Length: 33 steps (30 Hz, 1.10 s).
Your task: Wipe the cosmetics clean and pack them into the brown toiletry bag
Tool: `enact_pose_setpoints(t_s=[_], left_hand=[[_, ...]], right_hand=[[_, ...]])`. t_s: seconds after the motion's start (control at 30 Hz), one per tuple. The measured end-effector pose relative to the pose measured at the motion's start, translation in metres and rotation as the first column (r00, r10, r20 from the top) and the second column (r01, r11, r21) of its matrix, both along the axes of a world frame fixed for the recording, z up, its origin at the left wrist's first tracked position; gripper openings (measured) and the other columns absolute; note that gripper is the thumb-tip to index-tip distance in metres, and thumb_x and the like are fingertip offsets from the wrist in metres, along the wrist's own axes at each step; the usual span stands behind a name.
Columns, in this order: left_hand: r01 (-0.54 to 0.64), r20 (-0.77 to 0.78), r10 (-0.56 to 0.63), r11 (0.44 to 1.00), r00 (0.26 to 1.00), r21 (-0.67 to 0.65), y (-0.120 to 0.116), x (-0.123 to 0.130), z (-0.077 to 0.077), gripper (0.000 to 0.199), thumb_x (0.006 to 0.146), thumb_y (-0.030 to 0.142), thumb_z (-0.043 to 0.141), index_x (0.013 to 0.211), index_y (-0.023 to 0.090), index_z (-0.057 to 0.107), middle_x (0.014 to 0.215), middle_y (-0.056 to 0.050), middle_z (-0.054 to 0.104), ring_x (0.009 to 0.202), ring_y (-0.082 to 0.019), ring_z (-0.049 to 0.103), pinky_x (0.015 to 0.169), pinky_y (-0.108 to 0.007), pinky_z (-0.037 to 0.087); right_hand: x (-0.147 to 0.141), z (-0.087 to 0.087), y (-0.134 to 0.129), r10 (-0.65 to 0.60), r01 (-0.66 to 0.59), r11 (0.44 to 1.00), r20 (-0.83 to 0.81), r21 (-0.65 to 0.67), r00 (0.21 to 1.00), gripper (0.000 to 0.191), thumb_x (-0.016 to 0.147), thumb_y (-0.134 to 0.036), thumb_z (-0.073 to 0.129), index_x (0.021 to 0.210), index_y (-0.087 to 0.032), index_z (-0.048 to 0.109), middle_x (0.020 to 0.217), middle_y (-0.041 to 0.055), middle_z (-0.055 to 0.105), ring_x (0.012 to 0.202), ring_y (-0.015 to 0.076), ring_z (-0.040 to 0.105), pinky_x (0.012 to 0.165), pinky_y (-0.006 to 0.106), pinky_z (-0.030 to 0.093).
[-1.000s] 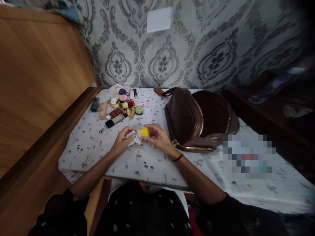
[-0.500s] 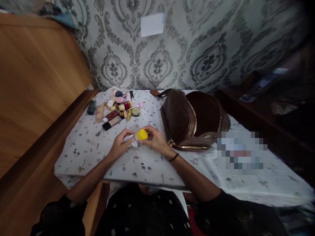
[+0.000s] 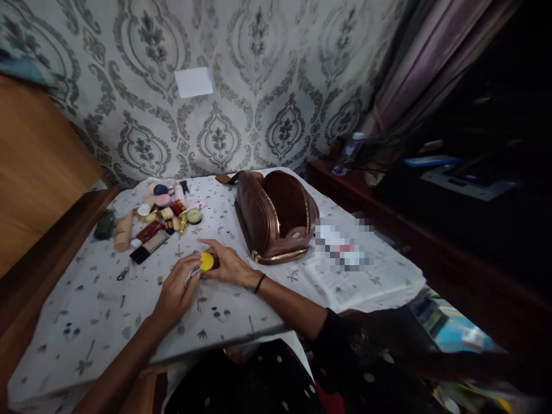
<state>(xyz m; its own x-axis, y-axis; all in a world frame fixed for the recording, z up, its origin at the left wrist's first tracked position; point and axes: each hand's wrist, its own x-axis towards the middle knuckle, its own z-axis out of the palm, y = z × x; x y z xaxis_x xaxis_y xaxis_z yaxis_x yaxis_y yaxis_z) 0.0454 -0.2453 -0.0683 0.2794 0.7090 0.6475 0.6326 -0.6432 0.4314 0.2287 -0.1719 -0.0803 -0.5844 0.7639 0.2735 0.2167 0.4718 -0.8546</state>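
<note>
Above the patterned cloth, my right hand (image 3: 230, 264) grips a small container with a round yellow end (image 3: 207, 262); my fingers hide most of its body. My left hand (image 3: 177, 283) is closed on a crumpled white wipe (image 3: 192, 275), which is pressed against the container's left side. Beyond my hands to the left lie several cosmetics, among them a beige tube (image 3: 123, 232), a black-capped foundation bottle (image 3: 149, 247) and a round greenish jar (image 3: 194, 217). To the right of my hands stands a brown leather bag (image 3: 254, 221), its zipper undone.
A blurred-out item (image 3: 342, 244) lies right of the bag. On the dark side furniture stands a clear plastic bottle (image 3: 348, 153). A wooden panel (image 3: 38, 167) borders the table's left side; patterned wallpaper (image 3: 218, 138) rises behind, with a white card (image 3: 194, 82) on it.
The view has swung to the right. My left hand has brought the wipe onto the side of the yellow-ended container, while my right hand keeps its hold on it.
</note>
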Motion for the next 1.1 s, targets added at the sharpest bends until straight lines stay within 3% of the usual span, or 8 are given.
enact_pose_setpoints(t_s=[0.1,0.23,0.3,0.4,0.5,0.6,0.8,1.1], left_hand=[[-0.042,-0.019,0.041,0.995,0.999,-0.095,0.005,-0.001,0.003,0.024,0.098,0.022,0.046,0.119,0.02,0.057,0.117,-0.008,0.066,0.114,-0.021,0.063,0.098,-0.036,0.05],[-0.121,0.088,0.152,0.95,0.984,-0.287,0.011,-0.008,0.01,0.024,0.097,0.034,0.047,0.113,0.02,0.058,0.111,-0.007,0.068,0.106,-0.023,0.065,0.092,-0.037,0.051],[-0.124,0.148,0.187,0.926,0.971,-0.357,0.01,-0.011,0.011,0.026,0.095,0.038,0.049,0.11,0.019,0.058,0.11,-0.007,0.068,0.106,-0.024,0.064,0.093,-0.037,0.051],[-0.113,0.193,0.218,0.888,0.957,-0.445,0.008,-0.014,0.01,0.028,0.094,0.041,0.049,0.11,0.019,0.059,0.109,-0.007,0.068,0.108,-0.024,0.063,0.094,-0.037,0.049],[-0.103,0.224,0.22,0.892,0.949,-0.439,0.008,-0.017,0.008,0.029,0.093,0.041,0.048,0.105,0.019,0.061,0.111,-0.009,0.066,0.111,-0.025,0.061,0.099,-0.038,0.046],[-0.115,0.238,0.24,0.89,0.941,-0.44,0.011,-0.018,0.005,0.028,0.09,0.041,0.051,0.1,0.018,0.062,0.105,-0.008,0.066,0.104,-0.023,0.061,0.096,-0.037,0.047],[-0.102,0.323,0.306,0.848,0.896,-0.52,0.016,-0.019,0.005,0.026,0.084,0.041,0.058,0.093,0.018,0.066,0.087,-0.002,0.068,0.08,-0.018,0.06,0.069,-0.027,0.048],[-0.073,0.277,0.219,0.888,0.936,-0.454,0.014,-0.014,0.022,0.019,0.087,0.034,0.059,0.095,0.018,0.067,0.091,-0.002,0.069,0.084,-0.018,0.062,0.077,-0.028,0.048]], right_hand=[[0.0,-0.003,0.001,0.044,-0.043,0.999,-0.025,0.021,0.999,0.094,0.072,-0.026,0.081,0.152,-0.023,0.03,0.113,0.005,0.07,0.102,0.0214,0.067,0.09,0.033,0.05],[-0.004,-0.011,0.002,0.133,-0.133,0.991,-0.063,0.004,0.989,0.099,0.073,-0.021,0.078,0.155,-0.024,0.022,0.121,0.0074,0.067,0.102,0.0195,0.066,0.088,0.032,0.051],[-0.007,-0.015,0.004,0.093,-0.095,0.995,-0.06,-0.025,0.994,0.097,0.069,-0.023,0.081,0.152,-0.023,0.031,0.125,0.0094,0.063,0.099,0.0187,0.065,0.084,0.031,0.053],[-0.01,-0.016,0.007,0.058,-0.058,0.998,-0.003,0.016,0.998,0.063,0.066,-0.026,0.084,0.124,-0.017,0.061,0.12,0.0101,0.06,0.091,0.0178,0.064,0.079,0.031,0.053],[-0.009,-0.011,0.006,0.087,-0.09,0.991,0.038,0.094,0.995,0.038,0.07,-0.023,0.081,0.104,-0.014,0.067,0.107,0.0081,0.063,0.089,0.0186,0.061,0.08,0.032,0.051],[-0.006,-0.004,0.0,0.116,-0.117,0.99,0.025,0.073,0.993,0.038,0.075,-0.021,0.077,0.11,-0.016,0.064,0.101,0.0058,0.065,0.088,0.0185,0.06,0.079,0.031,0.049],[-0.005,0.001,-0.007,0.138,-0.138,0.99,0.04,0.013,0.99,0.037,0.079,-0.019,0.07,0.113,-0.018,0.059,0.089,0.0003,0.064,0.079,0.0152,0.056,0.071,0.027,0.044],[-0.009,-0.001,-0.006,0.098,-0.099,0.989,0.016,0.106,0.995,0.031,0.07,-0.02,0.076,0.1,-0.016,0.067,0.086,0.0011,0.061,0.072,0.0135,0.053,0.066,0.025,0.041]])
